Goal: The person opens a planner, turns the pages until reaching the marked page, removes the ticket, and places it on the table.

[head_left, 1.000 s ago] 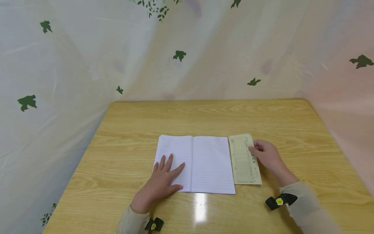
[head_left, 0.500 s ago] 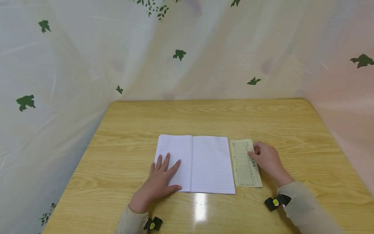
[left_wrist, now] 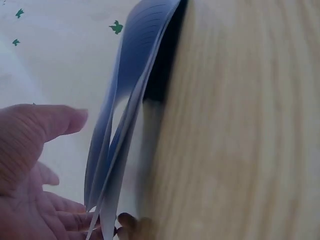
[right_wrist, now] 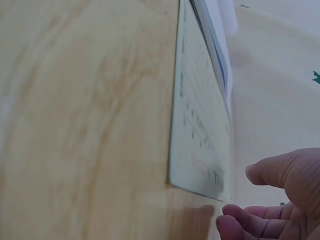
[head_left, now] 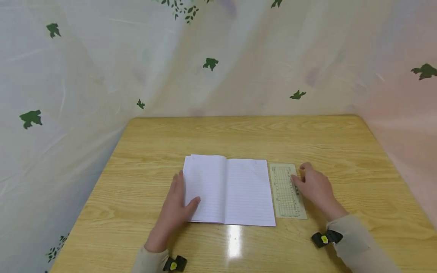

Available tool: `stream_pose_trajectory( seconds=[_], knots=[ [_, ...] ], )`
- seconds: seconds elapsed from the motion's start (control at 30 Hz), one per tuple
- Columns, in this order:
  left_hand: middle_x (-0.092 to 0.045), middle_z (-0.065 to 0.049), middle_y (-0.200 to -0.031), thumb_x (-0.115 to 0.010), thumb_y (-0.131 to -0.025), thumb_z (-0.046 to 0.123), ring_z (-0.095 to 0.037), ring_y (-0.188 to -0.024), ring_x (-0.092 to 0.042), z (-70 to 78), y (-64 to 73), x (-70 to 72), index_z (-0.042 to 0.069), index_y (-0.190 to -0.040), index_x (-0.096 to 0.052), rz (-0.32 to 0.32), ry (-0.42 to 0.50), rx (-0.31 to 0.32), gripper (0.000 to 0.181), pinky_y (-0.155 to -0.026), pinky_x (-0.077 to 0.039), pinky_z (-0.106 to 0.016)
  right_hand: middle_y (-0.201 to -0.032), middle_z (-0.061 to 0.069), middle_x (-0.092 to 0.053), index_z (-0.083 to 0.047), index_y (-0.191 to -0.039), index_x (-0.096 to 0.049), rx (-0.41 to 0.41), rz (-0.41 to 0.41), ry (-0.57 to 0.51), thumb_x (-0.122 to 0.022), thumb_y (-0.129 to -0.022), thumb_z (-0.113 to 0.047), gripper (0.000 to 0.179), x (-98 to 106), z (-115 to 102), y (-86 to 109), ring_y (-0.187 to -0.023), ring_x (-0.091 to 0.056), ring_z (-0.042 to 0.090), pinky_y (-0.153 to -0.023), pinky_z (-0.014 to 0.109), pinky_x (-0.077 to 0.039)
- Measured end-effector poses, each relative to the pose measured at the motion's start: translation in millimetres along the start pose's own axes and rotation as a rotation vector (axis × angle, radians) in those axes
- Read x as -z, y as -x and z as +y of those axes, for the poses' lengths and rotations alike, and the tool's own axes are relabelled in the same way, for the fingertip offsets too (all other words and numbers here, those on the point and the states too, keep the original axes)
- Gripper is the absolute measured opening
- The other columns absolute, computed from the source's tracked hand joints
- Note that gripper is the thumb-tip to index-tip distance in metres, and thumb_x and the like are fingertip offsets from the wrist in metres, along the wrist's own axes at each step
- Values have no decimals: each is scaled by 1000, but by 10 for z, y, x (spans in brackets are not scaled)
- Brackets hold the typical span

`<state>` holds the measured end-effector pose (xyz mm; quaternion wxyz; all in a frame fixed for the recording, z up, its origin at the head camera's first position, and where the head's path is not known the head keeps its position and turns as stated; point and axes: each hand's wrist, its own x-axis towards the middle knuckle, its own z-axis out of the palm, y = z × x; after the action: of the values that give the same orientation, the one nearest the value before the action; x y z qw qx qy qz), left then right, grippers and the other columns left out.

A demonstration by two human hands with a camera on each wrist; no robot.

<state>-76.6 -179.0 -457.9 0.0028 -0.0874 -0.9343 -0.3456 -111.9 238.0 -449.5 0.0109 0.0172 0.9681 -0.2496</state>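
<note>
An open notebook (head_left: 249, 193) with lined white pages lies on the table. At its left edge is my left hand (head_left: 174, 206); in the left wrist view its fingertips touch the edges of the lifted, fanned pages (left_wrist: 112, 150), while the thumb stands apart from the paper. To the right of the notebook a thin pale-yellow card (head_left: 286, 191), printed with a table of small figures, lies flat. Beside its right edge is my right hand (head_left: 317, 187). In the right wrist view the thumb and fingers (right_wrist: 272, 172) are spread apart with nothing between them.
The wooden table (head_left: 239, 136) reaches back to a pale curtain (head_left: 164, 68) with green bird prints. A light reflection shows on the wood in front of the notebook. A black band (head_left: 327, 239) is round each sleeve cuff.
My left hand has slid from flat on the left page to its outer edge, and the left pages have risen a little. The card was lowered flat, and my right hand has loosened from it.
</note>
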Motion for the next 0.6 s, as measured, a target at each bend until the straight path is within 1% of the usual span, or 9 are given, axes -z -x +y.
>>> stream_pose_trajectory(
  seconds=[0.03,0.07,0.2,0.27,0.33,0.4,0.47,0.53,0.6],
  knots=[
    [-13,-30,-157,-69,-90,24,-42,-145,-15,3,-10,11,-5,-154,-10,39,30,-1,92,-113,-20,-57,-73,9,-57,10,-124,-48,4,7,2,-62,-95,-26,49,10,-8,16,-58,-48,20,-50,31,-36],
    [-15,-28,-157,-69,-90,22,-42,-144,-20,6,-19,24,-5,-154,-10,65,56,9,90,-113,-21,-56,-72,8,-57,10,-124,-48,11,15,4,-61,-95,-26,48,18,-15,31,-57,-48,20,-50,31,-36],
    [-25,-25,-155,-68,-91,15,-42,-129,-43,53,-44,86,-1,-154,-15,148,185,47,84,-105,-36,-56,-71,6,-57,8,-122,-50,34,48,-5,-60,-95,-27,45,39,-55,80,-55,-47,18,-49,31,-35],
    [-28,-22,-155,-67,-92,14,-41,-122,-49,104,-41,123,5,-156,-16,168,249,60,82,-98,-43,-55,-73,6,-60,7,-121,-52,50,65,-21,-60,-96,-26,43,38,-78,103,-55,-49,17,-49,30,-37],
    [-30,-18,-155,-66,-93,14,-40,-123,-49,172,-33,154,9,-156,-17,186,310,46,81,-95,-45,-55,-76,7,-62,6,-119,-54,73,78,-45,-60,-96,-25,39,31,-104,127,-59,-52,17,-50,30,-39],
    [-30,-14,-156,-65,-94,15,-39,-125,-48,260,-19,179,13,-157,-18,194,360,10,79,-93,-46,-55,-81,8,-65,4,-116,-57,100,77,-74,-61,-96,-24,35,18,-135,154,-64,-56,18,-52,30,-42],
    [-31,-11,-156,-64,-95,15,-38,-127,-47,350,-6,190,15,-157,-18,199,395,-52,77,-93,-45,-57,-85,8,-66,2,-113,-61,125,63,-96,-61,-96,-22,30,-2,-167,178,-67,-58,17,-55,30,-44],
    [-30,-10,-156,-61,-96,11,-38,-128,-46,434,2,183,14,-157,-19,198,429,-136,74,-92,-45,-57,-88,8,-66,0,-111,-63,149,42,-111,-62,-96,-21,26,-28,-195,198,-68,-58,16,-57,31,-45],
    [-30,-12,-156,-55,-98,7,-39,-128,-46,511,6,162,9,-156,-18,188,461,-237,69,-92,-45,-57,-89,7,-67,-1,-109,-65,166,25,-120,-63,-95,-20,23,-56,-221,210,-67,-56,14,-58,31,-45]
  ],
)
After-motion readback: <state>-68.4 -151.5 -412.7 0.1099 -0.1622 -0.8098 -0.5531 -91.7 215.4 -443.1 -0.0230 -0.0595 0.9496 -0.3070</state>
